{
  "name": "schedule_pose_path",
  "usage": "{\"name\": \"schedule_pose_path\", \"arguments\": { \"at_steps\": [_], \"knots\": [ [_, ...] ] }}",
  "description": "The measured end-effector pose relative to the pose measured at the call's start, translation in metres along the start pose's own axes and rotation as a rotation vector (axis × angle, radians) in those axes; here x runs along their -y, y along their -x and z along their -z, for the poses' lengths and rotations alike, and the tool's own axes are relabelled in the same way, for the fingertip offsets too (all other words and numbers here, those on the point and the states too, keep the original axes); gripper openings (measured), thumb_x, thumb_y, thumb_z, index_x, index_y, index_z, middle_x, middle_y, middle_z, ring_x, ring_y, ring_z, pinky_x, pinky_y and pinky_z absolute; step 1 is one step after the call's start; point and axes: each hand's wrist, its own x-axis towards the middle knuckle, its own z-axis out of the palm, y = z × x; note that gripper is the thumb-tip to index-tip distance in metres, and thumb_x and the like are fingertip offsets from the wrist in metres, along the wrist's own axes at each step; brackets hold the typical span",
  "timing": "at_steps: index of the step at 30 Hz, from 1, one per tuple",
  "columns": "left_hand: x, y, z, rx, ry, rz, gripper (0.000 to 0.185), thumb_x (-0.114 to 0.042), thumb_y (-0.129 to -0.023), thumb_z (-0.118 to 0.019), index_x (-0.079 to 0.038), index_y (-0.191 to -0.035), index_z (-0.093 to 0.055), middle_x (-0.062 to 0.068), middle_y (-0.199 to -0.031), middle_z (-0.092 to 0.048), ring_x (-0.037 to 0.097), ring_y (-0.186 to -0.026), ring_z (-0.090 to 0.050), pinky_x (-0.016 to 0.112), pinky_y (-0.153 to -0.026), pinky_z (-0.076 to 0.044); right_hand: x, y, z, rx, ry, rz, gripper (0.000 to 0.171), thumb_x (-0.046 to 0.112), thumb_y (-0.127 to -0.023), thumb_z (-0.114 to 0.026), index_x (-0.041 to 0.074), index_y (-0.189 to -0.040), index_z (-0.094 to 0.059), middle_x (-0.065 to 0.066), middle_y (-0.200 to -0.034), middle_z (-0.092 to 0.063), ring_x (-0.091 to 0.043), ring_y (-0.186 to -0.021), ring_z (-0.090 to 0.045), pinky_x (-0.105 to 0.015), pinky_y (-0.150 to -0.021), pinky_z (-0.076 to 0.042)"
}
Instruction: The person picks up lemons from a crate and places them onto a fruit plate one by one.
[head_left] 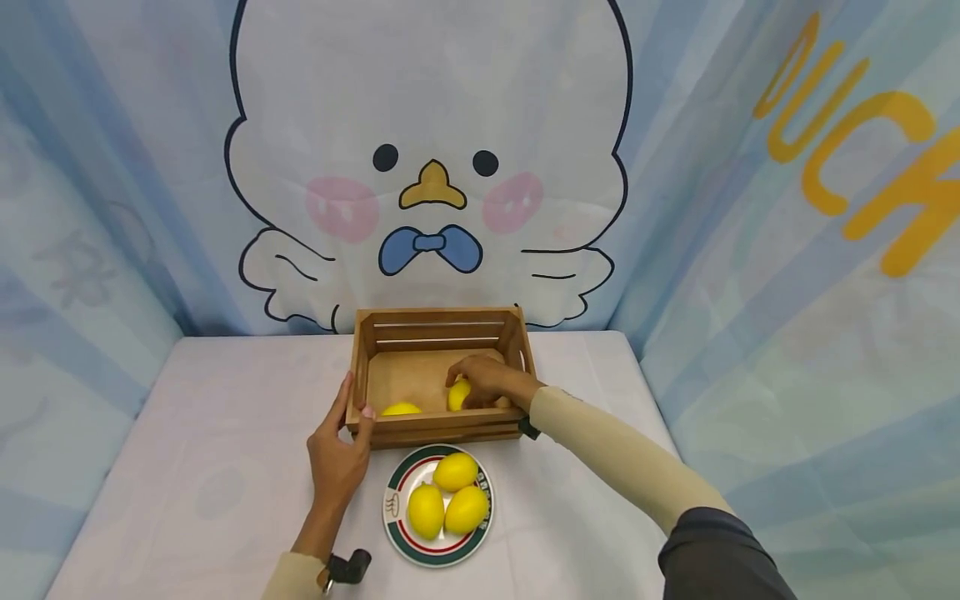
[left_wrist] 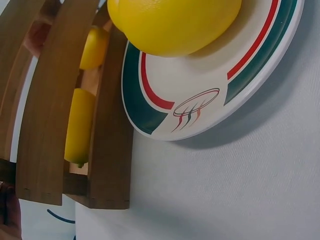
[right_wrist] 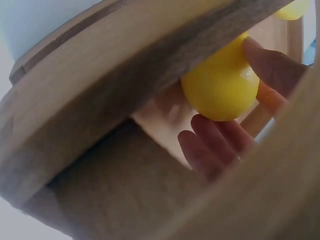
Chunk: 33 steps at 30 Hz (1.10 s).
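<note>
A wooden crate (head_left: 442, 432) with slatted sides stands on the table behind a plate. My left hand (head_left: 337, 462) grips its near left corner, thumb at the front rim and fingers along the side. Inside the crate, my right hand (head_left: 487, 379) holds a lemon (head_left: 458, 395). Thumb and fingers lie on opposite sides of that lemon in the right wrist view. Another lemon (head_left: 401, 409) lies against the front wall, partly hidden; its end shows between slats in the left wrist view. Three lemons (head_left: 455, 472) sit on the round plate (head_left: 439, 560), which has a green and red border.
A white cloth covers the table (head_left: 225, 467). Behind it hangs a curtain (head_left: 315, 108) with a cartoon duck, close to the crate's back. More curtain flanks both sides, with yellow letters on the right. The plate sits just in front of the crate.
</note>
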Motion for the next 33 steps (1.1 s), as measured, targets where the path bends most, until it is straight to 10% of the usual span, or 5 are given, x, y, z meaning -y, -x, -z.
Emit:
{"name": "schedule_pose_path", "arguments": {
  "at_steps": [12,20,29,33],
  "knots": [
    [0.000,0.002,0.000,0.008,-0.019,0.016,0.061,-0.019,-0.106,-0.066,-0.019,-0.163,-0.044,0.004,-0.166,-0.048,0.031,-0.150,-0.052,0.038,-0.119,-0.043,0.001,-0.005,-0.012,0.079,0.047,-0.002,0.036,0.011,-0.096,-0.078,0.016,-0.131,-0.072,-0.007,-0.147,-0.065,-0.024,-0.131,-0.057,-0.041,-0.123,-0.044],
    [0.001,0.002,-0.002,0.012,-0.011,0.020,0.061,-0.021,-0.107,-0.066,-0.024,-0.164,-0.043,0.004,-0.166,-0.048,0.030,-0.150,-0.051,0.009,-0.116,-0.034,0.000,-0.002,-0.009,-0.095,-0.003,-0.003,0.043,0.020,-0.087,-0.089,0.017,-0.126,-0.073,-0.006,-0.131,-0.070,-0.023,-0.114,-0.059,-0.041,-0.105,-0.053],
    [0.002,0.001,-0.001,0.005,-0.009,0.012,0.061,-0.021,-0.106,-0.066,-0.021,-0.163,-0.044,0.004,-0.166,-0.048,0.030,-0.150,-0.051,0.005,-0.115,-0.032,0.005,0.010,0.009,-0.282,-0.124,0.083,0.051,0.022,-0.087,-0.090,0.016,-0.133,-0.070,-0.011,-0.132,-0.065,-0.027,-0.118,-0.057,-0.043,-0.108,-0.053],
    [0.001,0.000,0.000,0.003,-0.018,0.013,0.061,-0.021,-0.106,-0.066,-0.020,-0.163,-0.044,0.002,-0.166,-0.048,0.030,-0.150,-0.052,0.023,-0.120,-0.041,0.012,0.018,0.015,-0.334,-0.185,0.095,0.051,0.024,-0.087,-0.090,0.015,-0.134,-0.070,-0.010,-0.133,-0.064,-0.028,-0.119,-0.056,-0.045,-0.106,-0.055]
  ]
}}
